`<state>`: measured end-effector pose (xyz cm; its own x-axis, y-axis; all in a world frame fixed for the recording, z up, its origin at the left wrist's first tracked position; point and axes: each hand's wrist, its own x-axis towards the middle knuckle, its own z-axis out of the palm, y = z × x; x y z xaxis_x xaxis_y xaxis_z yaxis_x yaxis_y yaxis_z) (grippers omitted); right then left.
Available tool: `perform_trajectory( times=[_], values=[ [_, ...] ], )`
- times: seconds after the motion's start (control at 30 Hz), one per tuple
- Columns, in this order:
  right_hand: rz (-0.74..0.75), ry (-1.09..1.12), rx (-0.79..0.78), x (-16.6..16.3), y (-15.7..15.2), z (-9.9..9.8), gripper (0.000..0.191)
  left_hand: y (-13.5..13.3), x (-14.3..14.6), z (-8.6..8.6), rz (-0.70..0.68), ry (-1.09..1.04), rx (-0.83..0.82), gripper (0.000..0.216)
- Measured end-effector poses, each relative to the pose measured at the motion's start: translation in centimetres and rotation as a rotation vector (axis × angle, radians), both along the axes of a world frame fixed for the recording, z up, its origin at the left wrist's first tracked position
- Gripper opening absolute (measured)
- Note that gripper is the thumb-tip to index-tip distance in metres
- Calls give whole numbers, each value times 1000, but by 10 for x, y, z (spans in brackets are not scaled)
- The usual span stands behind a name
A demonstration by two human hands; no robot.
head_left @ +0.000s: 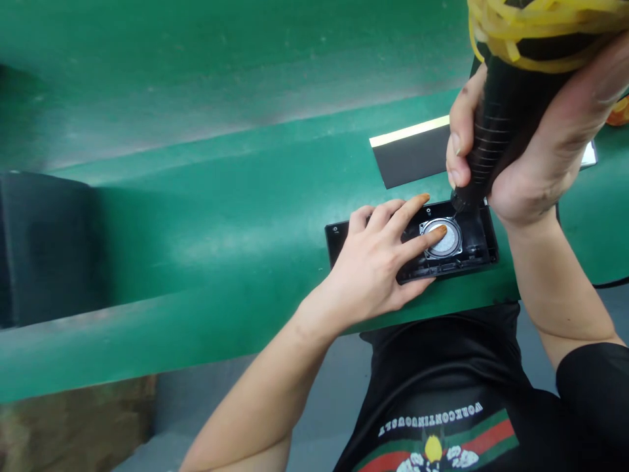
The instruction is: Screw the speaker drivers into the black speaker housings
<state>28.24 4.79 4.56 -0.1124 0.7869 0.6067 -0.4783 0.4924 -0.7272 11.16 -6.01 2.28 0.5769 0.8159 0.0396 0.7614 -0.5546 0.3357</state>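
A black plastic housing point(479, 246) lies on the green bench near its front edge, with a round silver speaker point(448, 241) set into it. My left hand point(381, 262) rests flat on the housing, fingers stretched out, one fingertip pressing on the speaker. My right hand point(531, 141) is wrapped round a black electric screwdriver point(496, 124) held upright. Its tip touches the housing at the speaker's upper right corner. Yellow rubber bands point(535, 29) wind round the tool's upper body.
The green bench point(221, 249) has a raised green back ledge. A flat black panel with a pale edge point(410, 157) lies just behind the housing. A dark box point(44, 249) stands at the left. An orange object point(620, 113) shows at the right edge.
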Motion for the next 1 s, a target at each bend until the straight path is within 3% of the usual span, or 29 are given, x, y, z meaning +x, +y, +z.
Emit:
perform_trajectory(
  times=[0.33, 0.53, 0.77, 1.0],
  values=[
    [-14, 26, -30, -3, 0, 0, 15, 0, 0, 0, 2, 16, -5, 61],
    [0, -30, -67, 3, 2, -2, 33, 0, 0, -1, -2, 13, 8, 61],
    [215, -234, -211, 12, 0, 1, 74, 1, 0, -2, -7, 12, 2, 61],
    [239, -193, -212, 13, -8, -4, 74, 5, -1, -3, -32, 10, -16, 62]
  ],
)
